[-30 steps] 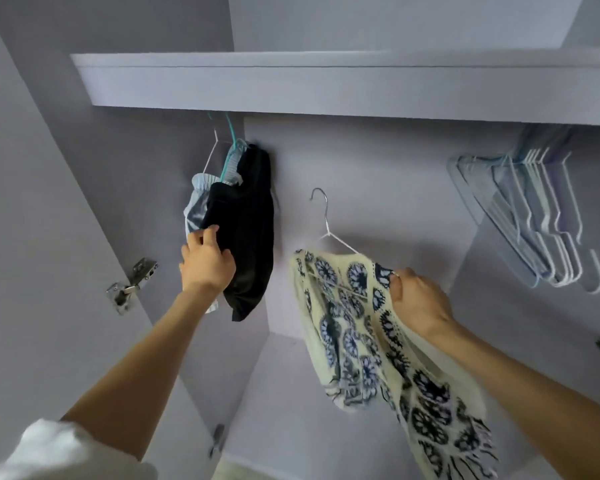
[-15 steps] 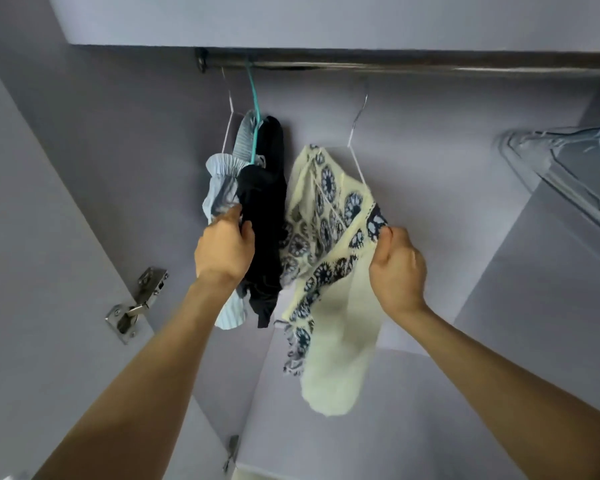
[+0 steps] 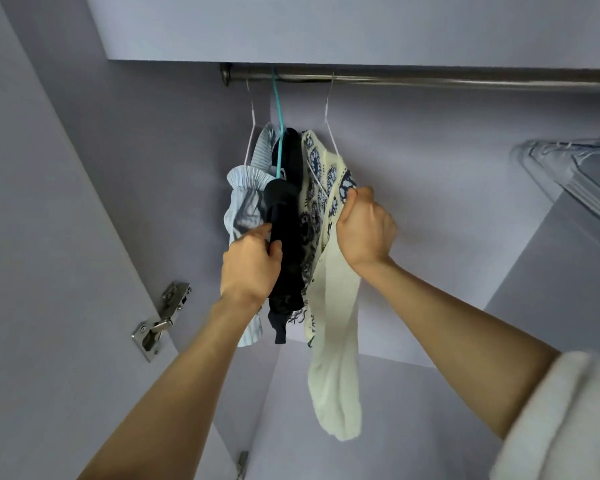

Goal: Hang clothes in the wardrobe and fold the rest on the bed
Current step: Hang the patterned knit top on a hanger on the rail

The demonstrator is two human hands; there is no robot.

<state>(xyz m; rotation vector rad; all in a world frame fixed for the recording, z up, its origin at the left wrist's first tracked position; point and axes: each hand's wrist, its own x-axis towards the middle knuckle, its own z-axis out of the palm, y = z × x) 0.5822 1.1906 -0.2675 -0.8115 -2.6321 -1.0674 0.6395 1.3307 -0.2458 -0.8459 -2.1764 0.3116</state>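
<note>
You look up at the rail (image 3: 430, 79) across the top of the frame, under the shelf (image 3: 326, 26). Three hangers hang at its left end, garments side by side at centre. Your left hand (image 3: 250, 265) grips the middle garment (image 3: 286, 237); your right hand (image 3: 364, 230) grips the rightmost garment (image 3: 336, 323). A hinge (image 3: 163, 317) sits lower left; spare hangers (image 3: 575, 181) hang at right.

light: soft, even, cool | shadows: faint, under the shelf (image 3: 326, 29) | glare: thin streak along the rail (image 3: 430, 79) | blur: sleeve (image 3: 568, 420) at lower right | edges: wide-angle bending
</note>
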